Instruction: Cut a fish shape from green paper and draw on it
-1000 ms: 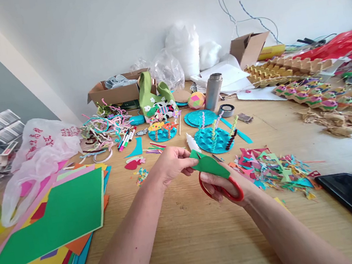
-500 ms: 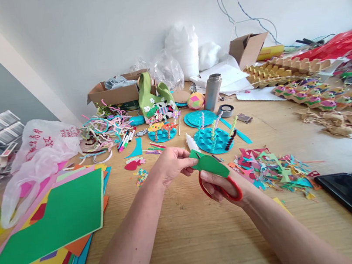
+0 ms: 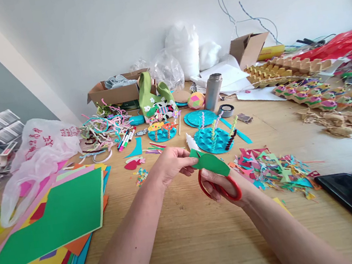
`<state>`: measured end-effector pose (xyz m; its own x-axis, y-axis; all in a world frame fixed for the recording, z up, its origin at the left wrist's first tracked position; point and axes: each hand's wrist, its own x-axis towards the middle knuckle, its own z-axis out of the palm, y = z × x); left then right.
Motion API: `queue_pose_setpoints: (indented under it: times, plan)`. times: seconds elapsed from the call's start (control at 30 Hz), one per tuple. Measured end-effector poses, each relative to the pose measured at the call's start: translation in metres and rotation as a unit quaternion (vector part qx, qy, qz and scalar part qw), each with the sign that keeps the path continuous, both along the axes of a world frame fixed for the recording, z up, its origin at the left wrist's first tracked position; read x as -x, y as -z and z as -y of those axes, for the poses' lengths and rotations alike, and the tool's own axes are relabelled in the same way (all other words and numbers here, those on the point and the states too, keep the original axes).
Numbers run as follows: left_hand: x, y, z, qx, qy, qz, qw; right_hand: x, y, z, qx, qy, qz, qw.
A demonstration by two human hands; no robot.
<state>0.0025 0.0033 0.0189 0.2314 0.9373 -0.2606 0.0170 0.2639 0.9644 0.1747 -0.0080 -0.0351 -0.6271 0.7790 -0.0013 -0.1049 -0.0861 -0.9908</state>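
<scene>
Between thumb and fingers, my left hand (image 3: 178, 163) pinches the left end of a small green paper piece (image 3: 212, 164). My right hand (image 3: 218, 183) is closed round the red handles of a pair of scissors (image 3: 234, 188). The scissor blades are mostly hidden behind the green paper, so how far apart they stand does not show. Just beyond my hands lies a white glue bottle (image 3: 191, 142). Behind it is a blue bumpy base (image 3: 215, 140) with twisted pipe cleaners standing upright in it.
Coloured paper sheets (image 3: 53, 216) are stacked at the left. Paper scraps (image 3: 277, 167) lie in a heap to the right, near a black phone (image 3: 351, 198). Farther back are a metal flask (image 3: 214, 93), a pile of pipe cleaners (image 3: 106, 129) and painted egg-carton pieces (image 3: 325, 92).
The green paper's right part has shifted very slightly between my hands, and less of the scissor blades shows behind it. Both hands stay in nearly the same place.
</scene>
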Motion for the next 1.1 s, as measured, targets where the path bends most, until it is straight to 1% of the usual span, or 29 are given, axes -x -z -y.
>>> queue_pose_setpoints:
  times: [0.13,0.33,0.5,0.6,0.77,1.0,1.1]
  plan:
    - [0.0,0.001,0.0,0.001,-0.002,0.007,1.0,0.001,-0.001,0.002,0.009,0.007,-0.012,1.0]
    - [0.0,0.002,0.0,0.005,0.002,0.016,1.0,0.0,0.001,0.002,0.004,0.013,0.002,1.0]
    - [0.001,0.002,-0.001,0.001,0.008,0.006,1.0,0.001,-0.002,0.002,0.007,0.02,-0.003,1.0]
    - [0.001,0.002,-0.001,-0.01,-0.002,0.006,1.0,0.002,-0.001,0.002,0.004,0.026,-0.004,1.0]
    - [0.0,0.004,-0.001,-0.024,-0.021,0.016,0.999,-0.001,0.001,0.002,-0.026,0.024,0.037,0.999]
    - [0.0,0.005,-0.002,-0.03,-0.013,0.013,0.999,0.001,-0.011,0.005,-0.026,0.029,0.062,0.997]
    - [0.0,0.006,-0.002,-0.034,-0.01,0.008,0.999,0.002,-0.013,0.004,-0.033,0.032,0.075,0.996]
